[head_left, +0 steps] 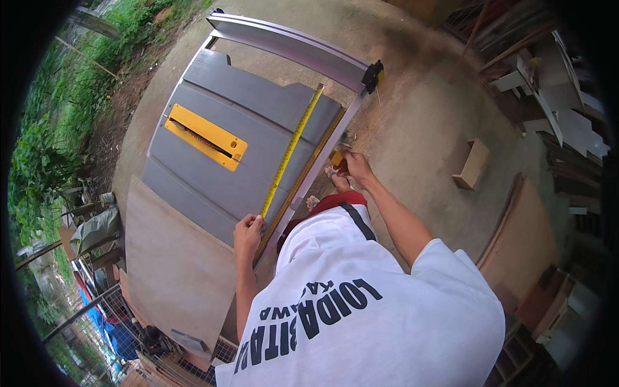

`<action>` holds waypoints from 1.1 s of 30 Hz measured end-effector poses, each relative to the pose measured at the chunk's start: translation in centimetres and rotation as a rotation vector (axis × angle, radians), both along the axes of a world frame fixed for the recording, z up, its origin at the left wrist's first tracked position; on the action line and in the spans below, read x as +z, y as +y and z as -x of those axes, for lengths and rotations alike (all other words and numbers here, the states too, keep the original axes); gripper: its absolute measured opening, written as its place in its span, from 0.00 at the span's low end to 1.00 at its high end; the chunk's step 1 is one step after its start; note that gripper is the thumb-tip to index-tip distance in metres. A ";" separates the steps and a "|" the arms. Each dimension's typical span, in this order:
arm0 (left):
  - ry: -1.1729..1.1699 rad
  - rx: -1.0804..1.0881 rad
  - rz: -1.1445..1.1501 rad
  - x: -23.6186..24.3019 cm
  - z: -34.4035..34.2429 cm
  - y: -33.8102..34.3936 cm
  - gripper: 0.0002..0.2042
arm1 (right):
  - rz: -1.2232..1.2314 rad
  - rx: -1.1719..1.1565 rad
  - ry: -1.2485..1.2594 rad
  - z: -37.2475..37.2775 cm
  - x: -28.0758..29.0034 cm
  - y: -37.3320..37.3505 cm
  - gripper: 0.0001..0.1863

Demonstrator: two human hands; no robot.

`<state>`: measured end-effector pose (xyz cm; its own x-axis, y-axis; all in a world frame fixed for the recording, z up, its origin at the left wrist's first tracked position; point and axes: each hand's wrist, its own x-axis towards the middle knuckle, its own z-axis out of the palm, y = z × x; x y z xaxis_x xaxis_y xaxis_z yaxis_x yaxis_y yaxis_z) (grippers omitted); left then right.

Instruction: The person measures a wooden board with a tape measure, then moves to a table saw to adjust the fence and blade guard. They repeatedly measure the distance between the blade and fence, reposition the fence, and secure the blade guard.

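Observation:
A yellow tape measure blade (293, 151) lies stretched across the grey top of a table saw (255, 129), reaching toward the fence (293, 48). My left hand (247, 236) grips the tape's near end with closed fingers at the left part of the saw's front edge; whether the tape's case is inside that hand is hidden. By the front rail (335, 135), my right hand (356, 168) has its fingers closed around a small yellow piece (336, 158), which looks like a knob or lever. Set into the tabletop is a yellow insert plate (222, 145) with a dark blade slot.
A black and yellow clamp (373, 77) ends the fence on the right. Pale board (180, 238) adjoins the saw's left side. An open wooden box (472, 164) sits on the concrete floor to the right, near a leaning wood panel (519, 238) and stacked scraps. Plants (45, 174) grow at far left.

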<state>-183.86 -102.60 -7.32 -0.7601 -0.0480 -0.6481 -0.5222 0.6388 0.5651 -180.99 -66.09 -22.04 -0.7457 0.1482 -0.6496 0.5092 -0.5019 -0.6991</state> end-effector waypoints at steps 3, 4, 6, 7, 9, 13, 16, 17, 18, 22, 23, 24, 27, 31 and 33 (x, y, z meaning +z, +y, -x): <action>-0.044 -0.012 -0.029 -0.4 0.0 0.0 0.15 | 0.034 -0.019 -0.141 -0.1 -6.1 -1.2 0.22; -0.051 -0.026 -0.021 -0.4 0.5 -0.4 0.15 | 0.079 -0.042 -0.173 0.0 -6.4 -2.2 0.21; -0.020 -0.016 0.021 -0.8 0.2 -0.8 0.16 | 0.022 -0.244 -0.019 0.4 1.4 -3.6 0.14; -0.016 -0.019 0.040 -0.7 -0.3 -0.8 0.16 | -0.067 -0.288 0.103 -0.2 3.6 -3.7 0.13; -0.007 -0.054 0.097 0.2 -0.1 0.0 0.16 | -0.469 -0.107 0.293 -1.5 4.4 -3.4 0.16; -0.009 -0.103 0.090 -0.1 0.2 -0.4 0.16 | -0.733 0.008 0.271 -1.1 4.3 -3.0 0.14; -0.017 -0.101 0.050 0.4 0.7 -0.4 0.16 | -0.566 -0.041 0.198 -1.4 2.3 -3.0 0.14; -0.018 -0.068 0.022 0.3 0.9 -0.4 0.16 | -0.419 -0.084 0.136 -1.1 1.8 -3.4 0.16; 0.006 -0.083 0.024 0.2 1.1 -0.3 0.16 | -0.272 -0.128 0.073 -0.9 1.2 -3.4 0.19; 0.014 -0.101 -0.010 1.1 1.2 0.1 0.17 | -0.114 0.029 -0.280 0.2 0.6 -1.3 0.20; -0.002 -0.087 -0.030 1.2 1.2 0.2 0.17 | -0.076 0.069 -0.364 0.7 1.1 -1.0 0.20; -0.010 -0.097 -0.026 1.0 1.3 0.2 0.17 | -0.039 0.110 -0.449 0.9 1.6 -0.9 0.20; 0.002 -0.119 -0.012 1.4 1.5 0.2 0.16 | -0.893 -0.014 0.101 -0.3 6.8 -2.6 0.19; 0.088 -0.204 -0.040 5.2 0.5 2.7 0.18 | -0.310 0.051 0.294 1.4 16.4 -8.8 0.19; 0.136 -0.216 -0.079 6.6 0.3 3.2 0.19 | -0.275 0.129 0.377 2.9 16.9 -9.9 0.20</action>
<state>-184.20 -99.37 -0.74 -0.8275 0.1717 -0.5345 -0.2944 0.6780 0.6735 -183.92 -76.03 -5.13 -0.9453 0.1671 -0.2800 0.2407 -0.2219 -0.9449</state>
